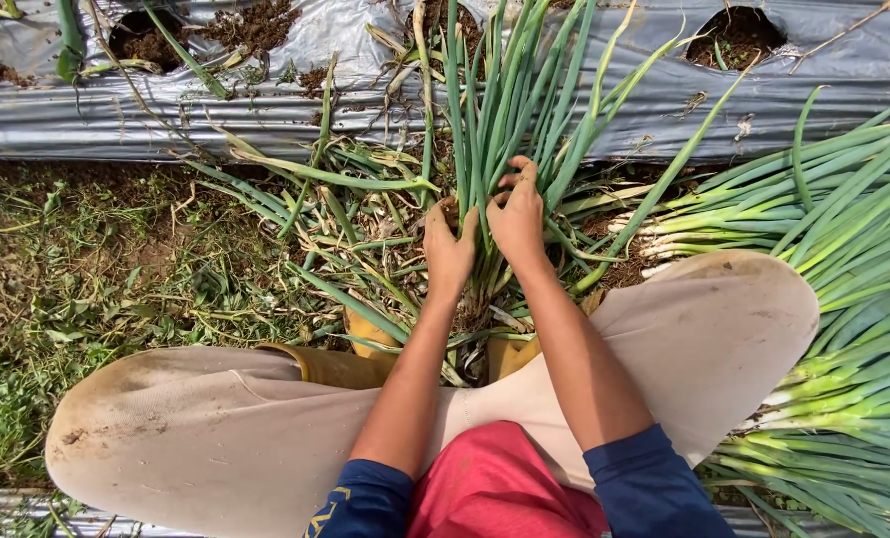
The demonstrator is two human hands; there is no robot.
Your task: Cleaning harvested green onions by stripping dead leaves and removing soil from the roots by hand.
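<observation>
Head view, looking straight down: the person squats with both knees spread wide in tan trousers [216, 438], yellow rubber boots [365, 349] planted in the dirt. Between the knees stands a clump of green onions [505, 110], rooted right at the edge of the silver plastic mulch sheet [166, 120], leaves fanning upward toward the top of the frame. The left hand [448, 249] is wrapped around the base of the clump, fingers curled in on the stalks. The right hand [517, 214] presses in from the other side, fingers bent and pinching into the same bunch of stalks (both hands are touching each other here). Off to the person's right, a pile of pulled green onions [844, 299] lies flat on the ground, white ends pointing in toward the knee, well apart from the hands. Planting holes [734, 35] with dark soil show in the mulch sheet. Loose trimmed leaves and weeds [86, 289] cover the ground on the left.
</observation>
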